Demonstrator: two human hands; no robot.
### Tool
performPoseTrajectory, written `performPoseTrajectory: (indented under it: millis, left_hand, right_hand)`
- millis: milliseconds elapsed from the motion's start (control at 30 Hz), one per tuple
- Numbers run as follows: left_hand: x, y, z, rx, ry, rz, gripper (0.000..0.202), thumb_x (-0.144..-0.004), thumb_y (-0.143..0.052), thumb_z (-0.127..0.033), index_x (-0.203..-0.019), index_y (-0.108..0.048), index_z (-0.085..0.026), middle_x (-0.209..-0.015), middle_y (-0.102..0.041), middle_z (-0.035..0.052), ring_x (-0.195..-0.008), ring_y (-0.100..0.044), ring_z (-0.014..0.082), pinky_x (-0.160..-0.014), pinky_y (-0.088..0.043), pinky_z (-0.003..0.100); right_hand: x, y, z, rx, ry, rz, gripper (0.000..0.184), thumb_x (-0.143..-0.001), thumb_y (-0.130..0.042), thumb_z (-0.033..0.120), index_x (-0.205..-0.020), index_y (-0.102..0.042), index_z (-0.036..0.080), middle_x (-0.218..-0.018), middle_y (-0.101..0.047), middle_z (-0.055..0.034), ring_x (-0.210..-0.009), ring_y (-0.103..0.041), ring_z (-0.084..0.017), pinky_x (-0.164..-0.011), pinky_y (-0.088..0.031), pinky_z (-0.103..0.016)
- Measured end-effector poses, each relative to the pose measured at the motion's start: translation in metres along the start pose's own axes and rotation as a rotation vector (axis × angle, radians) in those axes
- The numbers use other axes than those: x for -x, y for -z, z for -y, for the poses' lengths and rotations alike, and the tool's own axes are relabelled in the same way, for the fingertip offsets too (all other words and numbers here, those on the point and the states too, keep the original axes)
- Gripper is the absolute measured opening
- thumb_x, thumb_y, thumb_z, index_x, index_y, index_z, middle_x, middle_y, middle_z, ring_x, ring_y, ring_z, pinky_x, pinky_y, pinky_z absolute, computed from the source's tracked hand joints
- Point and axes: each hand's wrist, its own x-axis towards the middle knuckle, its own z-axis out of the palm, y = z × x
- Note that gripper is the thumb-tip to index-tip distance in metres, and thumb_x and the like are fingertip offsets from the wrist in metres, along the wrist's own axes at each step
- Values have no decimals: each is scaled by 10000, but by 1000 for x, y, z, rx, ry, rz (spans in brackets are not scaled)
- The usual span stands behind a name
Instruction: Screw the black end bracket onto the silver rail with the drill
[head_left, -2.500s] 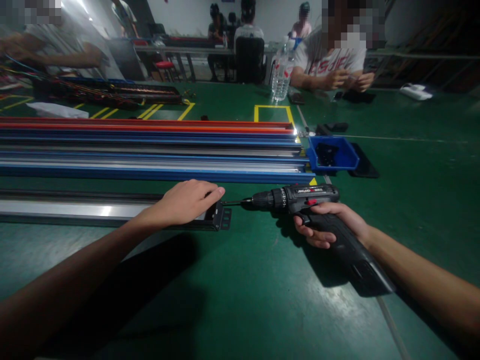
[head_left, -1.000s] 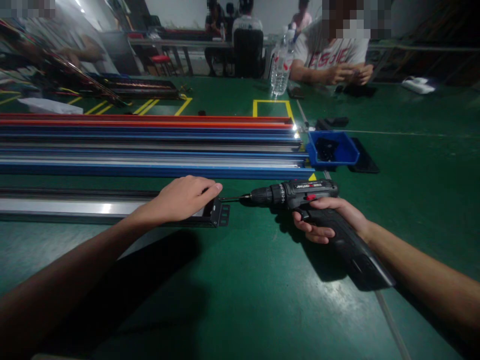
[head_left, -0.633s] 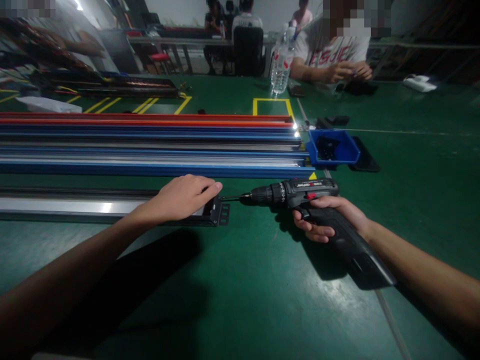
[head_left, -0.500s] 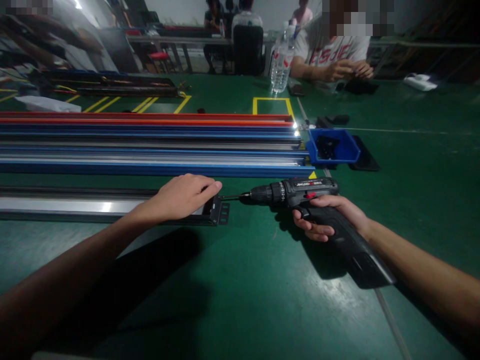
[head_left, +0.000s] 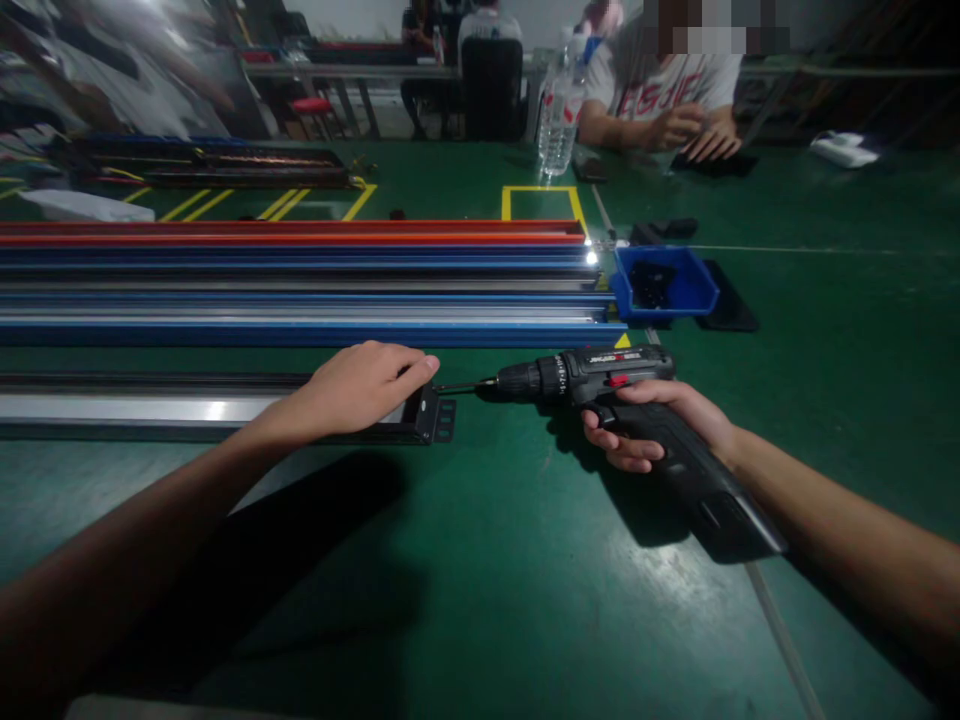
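My right hand point(head_left: 660, 425) is wrapped round the grip of a black cordless drill point(head_left: 615, 375), with a finger at the trigger. The drill lies on its side and points left. Its long thin bit meets the black end cap point(head_left: 426, 415) of a long black and silver metal profile point(head_left: 187, 408). My left hand point(head_left: 367, 388) is closed over the profile close to that cap, thumb along the top towards the end; its other fingers are mostly hidden behind. A slotted black bracket point(head_left: 446, 421) sticks out from the cap.
Blue profiles point(head_left: 300, 333) and a red profile point(head_left: 300, 230) lie behind. At their right ends stands a blue bin point(head_left: 705, 290) holding small black parts. Plastic bottles point(head_left: 556, 130) stand farther back, near a co-worker's hands point(head_left: 705, 140). Wired dark units point(head_left: 217, 165) lie at the back left.
The whole view has shifted slightly upward. Both hands, the drill and the profile keep their places relative to each other. The co-worker's hands have moved apart a little.
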Motion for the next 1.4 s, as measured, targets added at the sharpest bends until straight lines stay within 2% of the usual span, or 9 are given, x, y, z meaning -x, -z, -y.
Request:
performPoseTrajectory:
  millis: [767, 967, 1167, 1400]
  left_hand:
    - [0, 0, 1, 3, -5, 1, 600, -1009, -258, -615, -983, -743, -263, -1108, -783, 25, -992, -697, 269, -839, -474, 347]
    - [0, 0, 1, 4, 3, -2, 592, -1004, -277, -602, -1028, -758, -257, -1152, -775, 40, -1015, -694, 278, -868, -475, 354]
    - [-1, 0, 1, 3, -8, 2, 601, -1007, -266, -605, -990, -752, -252, -1101, -782, 39, -984, -699, 267, -865, -471, 347]
    - [-1, -1, 2, -4, 5, 4, 623, -1006, -253, -627, -1012, -751, -252, -1169, -769, 48, -1021, -696, 279, -884, -475, 363]
  right_hand:
    - [-1, -2, 1, -12, -11, -10, 331, -909, -554, 309, -1037, -650, 20, -834, -653, -119, -498, -500, -82, -568, -517, -240]
    - [0, -2, 0, -13, -7, -12, 332, -908, -551, 306, -1045, -646, 19, -840, -656, -119, -500, -499, -81, -568, -517, -240]
    - [-1, -1, 1, -9, -9, -16, 317, -913, -549, 305, -1046, -636, 30, -838, -653, -116, -502, -491, -81, -565, -514, -240]
    - [-1, 0, 1, -1, -5, -5, 325, -917, -538, 307, -1057, -638, 31, -848, -658, -114, -513, -499, -85, -566, -518, -245]
